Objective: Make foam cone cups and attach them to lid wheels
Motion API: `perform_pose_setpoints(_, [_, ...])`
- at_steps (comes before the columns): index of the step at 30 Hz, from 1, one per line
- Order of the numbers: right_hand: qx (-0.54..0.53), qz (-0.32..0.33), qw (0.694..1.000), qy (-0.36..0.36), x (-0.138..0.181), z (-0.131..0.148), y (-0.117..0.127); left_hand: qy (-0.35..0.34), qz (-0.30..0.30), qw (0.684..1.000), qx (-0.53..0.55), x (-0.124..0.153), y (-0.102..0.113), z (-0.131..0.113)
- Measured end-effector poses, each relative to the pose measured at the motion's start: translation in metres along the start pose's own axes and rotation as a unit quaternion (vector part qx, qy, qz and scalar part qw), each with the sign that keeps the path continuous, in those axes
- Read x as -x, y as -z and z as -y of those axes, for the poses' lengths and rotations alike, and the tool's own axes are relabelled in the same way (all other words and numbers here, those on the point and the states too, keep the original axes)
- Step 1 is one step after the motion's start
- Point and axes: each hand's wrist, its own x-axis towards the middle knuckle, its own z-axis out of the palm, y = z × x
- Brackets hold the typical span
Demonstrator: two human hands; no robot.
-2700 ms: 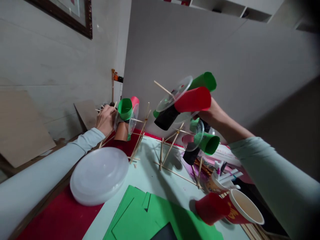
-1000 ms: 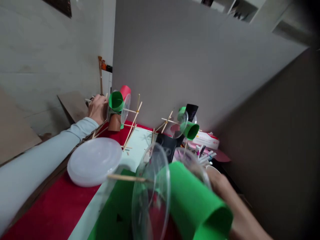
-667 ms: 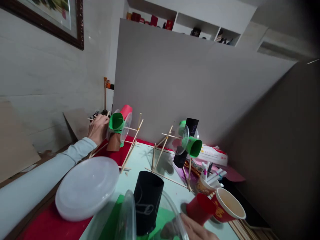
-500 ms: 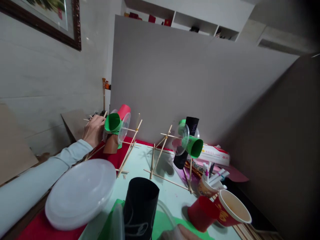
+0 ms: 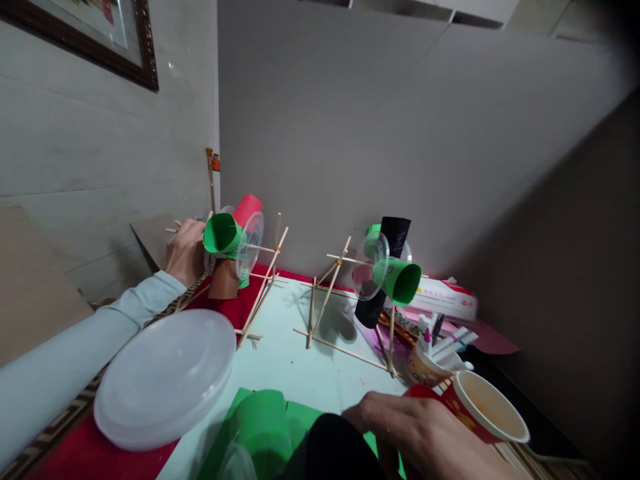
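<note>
My left hand is closed around thin wooden sticks at the far side of a stick frame. Its fingertips are partly hidden. Beside it, on that frame, is a wheel of clear plastic lids with green, red and brown paper tubes. In the foreground, my right hand has bent fingers apart, next to a black paper tube, seemingly touching it. A green paper tube and a clear plastic edge belong to this nearest wheel.
A second stick frame carries another wheel with green and black tubes. A white plastic lid lies at left. At right stand a cup of markers, a red paper cup and a partly hidden red tube.
The nearest wheel has turned: its black tube has swung right and down, and a green tube shows. My right hand has risen at the right. My left hand stays on the sticks.
</note>
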Motion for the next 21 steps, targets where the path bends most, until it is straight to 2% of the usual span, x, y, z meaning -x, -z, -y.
perform_pose_setpoints(3, [0.036, -0.055, 0.998, 0.003, -0.013, 0.007, 0.009, 0.0, 0.0, 1.0, -0.004, -0.001, -0.001, -0.001])
perform_pose_setpoints(6, [0.035, -0.097, 0.994, -0.045, -0.041, 0.006, 0.014, -0.007, -0.001, 1.0, -0.008, 0.0, -0.002, -0.001])
perform_pose_setpoints(8, [-0.016, -0.083, 0.993, -0.077, -0.071, -0.002, 0.016, -0.01, -0.006, 1.0, -0.012, 0.001, -0.002, -0.001])
perform_pose_setpoints(10, [-0.076, -0.116, 0.987, -0.079, -0.105, -0.014, 0.016, -0.012, -0.011, 1.0, -0.018, 0.002, -0.003, 0.0])
perform_pose_setpoints(15, [-0.149, -0.189, 0.967, -0.082, -0.183, -0.041, 0.013, -0.013, -0.017, 0.999, -0.032, 0.003, -0.003, 0.003])
perform_pose_setpoints(21, [-0.241, -0.202, 0.943, -0.11, -0.236, -0.055, 0.004, -0.011, -0.014, 0.999, -0.03, 0.003, -0.003, 0.002])
